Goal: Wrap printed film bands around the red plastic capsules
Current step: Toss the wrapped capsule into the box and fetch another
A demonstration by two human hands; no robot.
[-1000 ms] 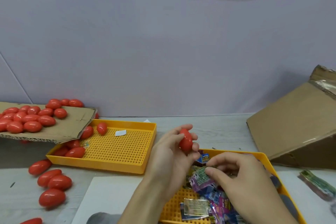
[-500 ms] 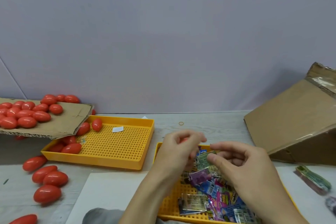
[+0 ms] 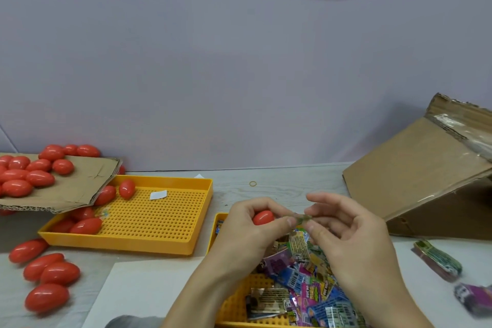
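Yellow plastic forms the tray [image 3: 234,309] under both hands, heaped with loose printed film bands [image 3: 306,287]. Above it, the left hand [image 3: 247,231] curls its fingers round a red capsule [image 3: 263,217], while the right hand [image 3: 354,237] pinches one end of a greenish film band [image 3: 299,218] between thumb and forefinger; the band's other end meets the left thumb, just beside the capsule. Left of the hands on the table [image 3: 279,184] lie loose capsules [image 3: 50,274] and a second yellow tray [image 3: 149,221] holding a few more. Beyond that, a cardboard sheet [image 3: 80,189] carries a pile of them. Right of the hands sit bundled bands [image 3: 436,258], then a tilted cardboard box [image 3: 415,181].
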